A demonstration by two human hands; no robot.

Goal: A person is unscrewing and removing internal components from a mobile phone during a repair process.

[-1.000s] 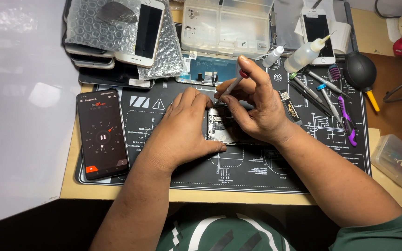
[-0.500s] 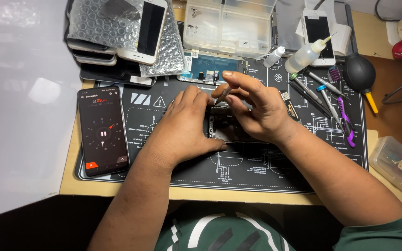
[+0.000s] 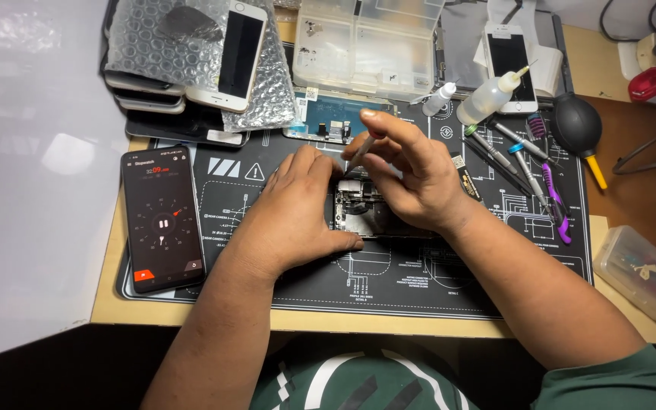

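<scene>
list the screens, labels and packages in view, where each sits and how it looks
Black phone: left on the mat, lit dark screen, round dial, red accents.
White phone: top left on bubble wrap, dark screen.
Second white phone: top right, screen off.
Opened phone: centre, between left hand and right hand, insides bare.
Clear parts box: top centre, compartments.
Small clear box: right edge.

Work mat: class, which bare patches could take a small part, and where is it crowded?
Free: the mat's front strip below both hands, and the gap between the dark phone and the left hand. Crowded: the tools beside the right hand, and the top edge with the parts box.
</scene>
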